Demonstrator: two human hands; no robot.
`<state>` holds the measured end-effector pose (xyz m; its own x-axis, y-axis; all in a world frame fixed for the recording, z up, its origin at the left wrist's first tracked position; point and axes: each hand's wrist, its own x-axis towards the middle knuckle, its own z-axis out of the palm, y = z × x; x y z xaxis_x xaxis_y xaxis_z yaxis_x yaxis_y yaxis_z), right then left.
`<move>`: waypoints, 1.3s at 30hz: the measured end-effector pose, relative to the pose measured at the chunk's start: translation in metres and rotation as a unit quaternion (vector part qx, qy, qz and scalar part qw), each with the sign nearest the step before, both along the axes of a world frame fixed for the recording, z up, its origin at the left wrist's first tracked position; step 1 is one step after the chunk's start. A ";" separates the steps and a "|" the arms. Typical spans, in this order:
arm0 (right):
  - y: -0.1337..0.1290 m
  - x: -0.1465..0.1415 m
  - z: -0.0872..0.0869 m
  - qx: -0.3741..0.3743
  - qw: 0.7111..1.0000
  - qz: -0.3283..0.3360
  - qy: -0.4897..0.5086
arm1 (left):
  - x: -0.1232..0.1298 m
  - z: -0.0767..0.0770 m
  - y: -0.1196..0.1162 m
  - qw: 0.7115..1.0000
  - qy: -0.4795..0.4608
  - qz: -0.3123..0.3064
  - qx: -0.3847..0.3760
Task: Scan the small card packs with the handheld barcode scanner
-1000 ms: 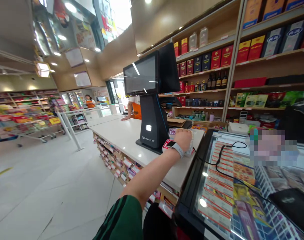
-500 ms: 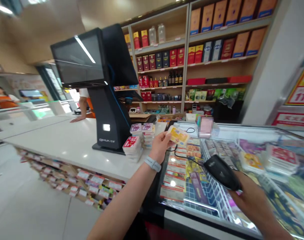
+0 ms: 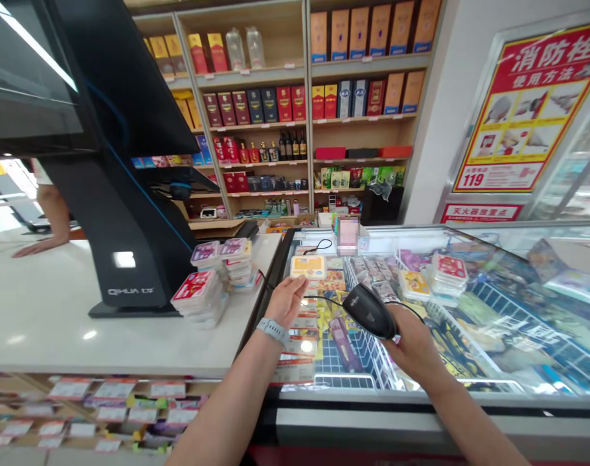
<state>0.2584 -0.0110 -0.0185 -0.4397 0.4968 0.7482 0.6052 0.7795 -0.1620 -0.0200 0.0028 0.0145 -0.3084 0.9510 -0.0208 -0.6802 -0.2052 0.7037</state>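
Note:
My left hand (image 3: pixel 285 301) pinches the near edge of a flat plastic tub with a yellow-orange lid (image 3: pixel 308 266), held above the left end of a glass-topped freezer. In my right hand (image 3: pixel 414 346) is a black barcode scanner (image 3: pixel 370 311), its head angled up toward the tub and its cord trailing left. On the white counter, left of my left hand, stand stacks of similar tubs: a red-lidded stack (image 3: pixel 200 296) in front and purple-lidded stacks (image 3: pixel 235 257) behind it. On the freezer glass, beyond the scanner, sit a yellow tub (image 3: pixel 414 285) and a red-lidded stack (image 3: pixel 449 275).
A black checkout terminal (image 3: pixel 124 194) rises from the white counter (image 3: pixel 149 343) at the left. Another person's hand (image 3: pixel 45 244) rests on that counter. The freezer (image 3: pixel 396 402) holds wire baskets of packets. Shelves of boxes and bottles (image 3: pixel 256 107) line the back.
The view has swung right, so the terminal and shelves sit further left. The yellow tub now lies flatter in my left hand and nearer the scanner; both hands keep their hold.

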 end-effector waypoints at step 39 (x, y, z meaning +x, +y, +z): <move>-0.007 -0.006 0.008 -0.026 1.000 0.011 0.011 | 0.004 -0.019 -0.006 0.970 0.241 0.029 0.001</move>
<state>0.2522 -0.0175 -0.0106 -0.4345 0.5257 0.7313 0.5830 0.7831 -0.2166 -0.0161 -0.0033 -0.0047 -0.3353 0.9314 0.1415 -0.2587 -0.2354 0.9368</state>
